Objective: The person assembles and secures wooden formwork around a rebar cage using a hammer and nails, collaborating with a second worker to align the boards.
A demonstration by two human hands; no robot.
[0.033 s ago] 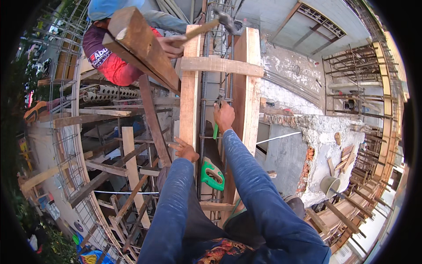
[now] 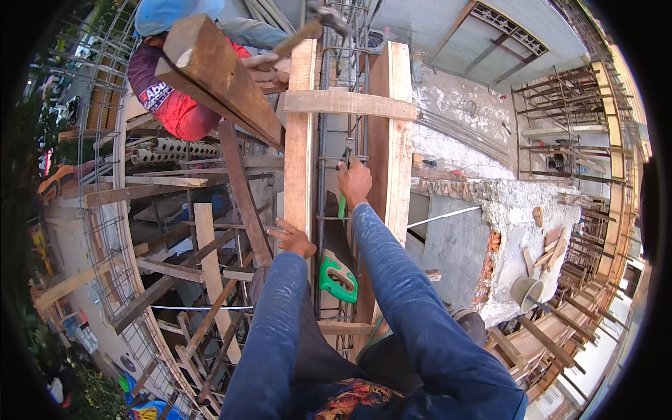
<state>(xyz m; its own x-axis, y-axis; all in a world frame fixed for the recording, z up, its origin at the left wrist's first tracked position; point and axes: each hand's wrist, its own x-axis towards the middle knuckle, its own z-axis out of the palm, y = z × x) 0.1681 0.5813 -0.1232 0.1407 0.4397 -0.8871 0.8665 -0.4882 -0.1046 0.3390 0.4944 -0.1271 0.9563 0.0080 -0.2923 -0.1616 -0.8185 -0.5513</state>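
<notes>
My right hand (image 2: 355, 183) is closed around a green-handled tool (image 2: 341, 206) among the steel bars between two upright-edged wooden boards. A dark metal end of the tool shows above my fist; its exact kind is hard to make out. My left hand (image 2: 294, 240) lies with fingers spread at the lower part of the left board (image 2: 299, 168). Below my hands, a handsaw with a green grip (image 2: 338, 280) rests in the gap between the boards. A short wooden crosspiece (image 2: 350, 103) spans both boards beyond my right hand.
At the upper left, a co-worker in a red and dark shirt (image 2: 183, 112) holds a hammer (image 2: 308, 31) beside a thick timber (image 2: 217, 77). Timber props and rebar cages fill the left side. A broken concrete and brick ledge (image 2: 518, 245) with a bucket (image 2: 526, 292) stands right.
The co-worker's hammer has moved slightly left and away from me. My view has shifted a little; both my hands keep their places.
</notes>
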